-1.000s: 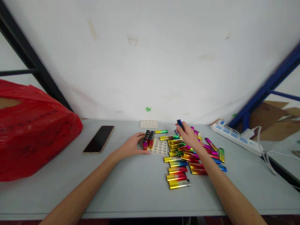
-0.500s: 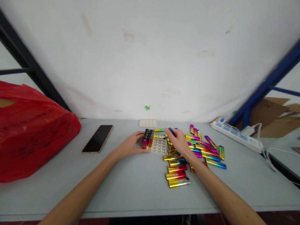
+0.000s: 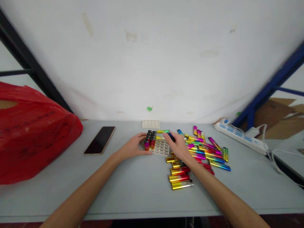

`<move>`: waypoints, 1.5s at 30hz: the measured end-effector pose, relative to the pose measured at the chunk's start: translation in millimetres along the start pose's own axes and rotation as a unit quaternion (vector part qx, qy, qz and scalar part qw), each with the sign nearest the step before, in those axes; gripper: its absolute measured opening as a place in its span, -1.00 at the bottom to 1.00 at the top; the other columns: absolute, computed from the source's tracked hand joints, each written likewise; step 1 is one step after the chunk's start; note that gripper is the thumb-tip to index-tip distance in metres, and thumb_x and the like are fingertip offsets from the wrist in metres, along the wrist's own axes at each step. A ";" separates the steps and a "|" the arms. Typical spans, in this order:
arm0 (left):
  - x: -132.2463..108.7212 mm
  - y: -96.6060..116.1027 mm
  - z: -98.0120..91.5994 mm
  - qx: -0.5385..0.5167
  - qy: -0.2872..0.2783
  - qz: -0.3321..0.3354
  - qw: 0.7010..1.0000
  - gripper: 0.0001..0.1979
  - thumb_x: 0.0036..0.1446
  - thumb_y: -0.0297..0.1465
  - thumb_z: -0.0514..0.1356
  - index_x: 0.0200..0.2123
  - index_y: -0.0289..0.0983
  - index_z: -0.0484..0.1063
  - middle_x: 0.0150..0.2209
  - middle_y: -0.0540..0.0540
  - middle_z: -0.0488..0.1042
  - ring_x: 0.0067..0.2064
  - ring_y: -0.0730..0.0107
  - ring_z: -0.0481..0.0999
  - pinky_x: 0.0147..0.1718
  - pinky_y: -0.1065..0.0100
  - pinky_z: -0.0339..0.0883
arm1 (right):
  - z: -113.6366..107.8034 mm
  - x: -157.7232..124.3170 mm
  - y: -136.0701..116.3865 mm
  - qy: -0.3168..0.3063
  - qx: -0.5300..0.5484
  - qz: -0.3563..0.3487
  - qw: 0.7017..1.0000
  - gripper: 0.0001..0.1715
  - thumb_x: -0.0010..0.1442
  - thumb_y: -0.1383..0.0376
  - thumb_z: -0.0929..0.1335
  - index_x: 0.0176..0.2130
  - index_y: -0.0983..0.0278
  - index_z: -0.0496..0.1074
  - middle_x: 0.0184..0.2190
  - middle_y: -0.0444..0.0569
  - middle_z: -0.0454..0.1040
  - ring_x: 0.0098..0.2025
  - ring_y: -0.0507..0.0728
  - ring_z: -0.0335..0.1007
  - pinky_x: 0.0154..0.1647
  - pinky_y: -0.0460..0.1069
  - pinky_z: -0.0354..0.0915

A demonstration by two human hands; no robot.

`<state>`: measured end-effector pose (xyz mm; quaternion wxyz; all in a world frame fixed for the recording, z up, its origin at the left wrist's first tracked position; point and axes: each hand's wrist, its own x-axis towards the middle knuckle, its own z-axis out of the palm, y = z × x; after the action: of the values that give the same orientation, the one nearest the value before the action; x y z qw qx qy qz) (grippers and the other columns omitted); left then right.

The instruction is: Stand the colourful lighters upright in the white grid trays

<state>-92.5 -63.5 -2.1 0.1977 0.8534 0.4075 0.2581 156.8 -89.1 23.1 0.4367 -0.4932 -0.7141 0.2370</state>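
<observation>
- A pale, scuffed wall (image 3: 152,63) rises behind a grey tabletop (image 3: 118,190), its back edge meeting the wall.
- At the tabletop's left edge sits a red plastic bag (image 3: 40,136), unchanged from the earlier views.
- Right of it, a phone (image 3: 99,140) lies flat, long axis slanting from near left to far right.
- The left hand (image 3: 133,146) has kept its place, curved around the left side of the upright lighters (image 3: 150,140), thumb along the near edge of the holder; how firmly it grips, I cannot tell.
- Those lighters stand in the left part of the white holder (image 3: 163,148), near the middle of the tabletop, long axes vertical, black tops up.
- A second white holder (image 3: 151,123) lies behind, close to the back edge.
- The right hand (image 3: 180,146) was over the far part of the loose lighters a second ago; it has since moved left, beside the holder. It pinches a dark blue lighter (image 3: 172,137), tilted, its visible end pointing toward the tabletop's back left corner.
- The loose lighters (image 3: 206,151) lie flat right of the holder; the nearest few run left to right, gold ends left.
- Toward the back right corner, a white power strip (image 3: 239,136) slants from far left to near right.
</observation>
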 end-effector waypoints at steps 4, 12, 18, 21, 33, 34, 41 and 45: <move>-0.2 -1.0 0.3 0.002 0.001 0.000 1.000 -0.25 -0.11 -0.01 0.46 0.11 -0.25 0.47 0.20 -0.24 0.42 0.21 -0.05 0.41 0.26 0.07 0.25 | 1.4 -1.3 -0.8 0.016 -0.018 -0.007 1.000 -0.45 0.28 -0.03 0.24 -0.58 0.23 0.15 -0.65 -0.21 0.13 -0.54 0.01 0.06 -0.48 -0.04 -0.06; 0.3 -1.1 0.7 0.000 -0.002 -0.005 1.000 -0.22 -0.11 -0.03 0.46 0.15 -0.26 0.44 0.20 -0.24 0.42 0.21 -0.03 0.41 0.26 0.09 0.24 | 5.0 -1.3 -0.2 0.015 -0.048 0.000 0.999 -0.54 0.29 0.04 0.23 -0.54 0.23 0.19 -0.64 -0.20 0.18 -0.55 0.02 0.11 -0.47 -0.04 -0.03; 0.4 -2.3 -2.2 -0.004 -0.010 0.004 1.000 -0.22 -0.13 -0.05 0.48 0.14 -0.26 0.46 0.20 -0.23 0.41 0.21 -0.03 0.41 0.25 0.07 0.26 | 0.0 -3.8 -2.7 -0.057 -0.051 -0.084 0.993 -0.65 0.44 0.08 0.18 -0.30 0.22 0.29 -0.44 -0.13 0.38 -0.38 0.08 0.31 -0.34 -0.05 0.17; 0.2 -3.9 -5.8 -0.006 -0.017 0.014 1.000 -0.26 -0.11 -0.09 0.48 0.13 -0.25 0.47 0.20 -0.22 0.42 0.21 -0.02 0.41 0.26 0.06 0.25 | -1.0 -5.8 -3.4 -0.074 -0.106 -0.170 0.977 -0.68 0.45 0.12 0.20 -0.28 0.23 0.33 -0.29 -0.01 0.44 -0.21 0.13 0.36 -0.17 0.00 0.23; 0.5 -7.3 -5.9 -0.010 -0.019 0.016 1.000 -0.30 -0.09 -0.06 0.46 0.10 -0.25 0.50 0.20 -0.25 0.42 0.21 -0.05 0.41 0.25 0.05 0.25 | 15.3 -9.9 -4.2 -0.121 -0.154 -0.170 0.966 -0.70 0.41 0.14 0.29 -0.29 0.27 0.40 -0.41 -0.05 0.54 -0.39 0.09 0.46 -0.35 -0.06 0.21; 0.4 -6.8 -6.1 -0.009 -0.019 0.017 1.000 -0.30 -0.09 -0.06 0.46 0.10 -0.25 0.50 0.20 -0.25 0.42 0.21 -0.04 0.41 0.25 0.05 0.25 | 17.2 -10.2 -3.5 -0.127 -0.174 -0.182 0.960 -0.71 0.41 0.14 0.29 -0.27 0.28 0.41 -0.38 -0.02 0.55 -0.36 0.11 0.47 -0.33 -0.05 0.22; 0.2 -1.6 -8.5 -0.012 -0.018 0.018 1.000 -0.32 -0.06 -0.07 0.45 0.11 -0.23 0.48 0.18 -0.22 0.44 0.18 0.02 0.44 0.24 0.09 0.26 | 22.7 -8.3 -13.3 -0.131 -0.293 -0.237 0.917 -0.64 0.43 0.08 0.24 -0.18 0.30 0.41 -0.24 0.10 0.58 -0.17 0.21 0.52 -0.09 0.07 0.28; 1.0 -2.0 -8.7 -0.008 -0.017 0.017 1.000 -0.31 -0.08 -0.08 0.46 0.11 -0.22 0.49 0.19 -0.23 0.44 0.19 0.00 0.43 0.24 0.06 0.26 | 24.2 -6.3 -10.6 -0.144 -0.326 -0.221 0.908 -0.62 0.43 0.06 0.23 -0.17 0.30 0.43 -0.24 0.09 0.60 -0.20 0.19 0.53 -0.07 0.06 0.24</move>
<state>-98.4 -60.4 3.9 0.2069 0.8627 0.3878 0.2501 131.6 -96.9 16.6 0.1857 -0.3979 -0.8974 -0.0430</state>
